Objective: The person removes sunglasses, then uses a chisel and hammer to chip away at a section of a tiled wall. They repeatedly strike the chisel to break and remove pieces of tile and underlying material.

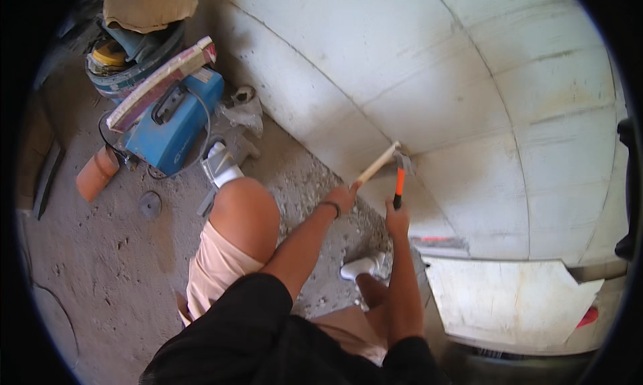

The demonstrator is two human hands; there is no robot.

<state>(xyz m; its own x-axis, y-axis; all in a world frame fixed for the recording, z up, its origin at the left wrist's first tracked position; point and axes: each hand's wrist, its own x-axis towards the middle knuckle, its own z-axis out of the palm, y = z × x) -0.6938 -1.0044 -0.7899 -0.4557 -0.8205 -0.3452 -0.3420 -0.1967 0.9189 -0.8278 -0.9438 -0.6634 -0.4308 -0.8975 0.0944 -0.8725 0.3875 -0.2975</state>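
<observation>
My left hand [343,198] is closed around a pale wooden rod or handle [377,165], whose far end meets the lower part of a whitish panelled wall [452,108] near a seam. In my right hand [398,220] is a hammer [400,180] with an orange and black handle. The hammer's metal head lies close beside the far end of the wooden piece; whether they touch I cannot tell. Broken rubble [321,184] is scattered on the floor along the foot of the wall, below both hands.
A blue machine with a black handle [176,118] stands at the left, a long box leaning on it, near a filled tub [135,78]. An orange-brown cylinder [98,173] and a grey disc [150,204] lie on the floor. At the lower right is a whitish board [507,304].
</observation>
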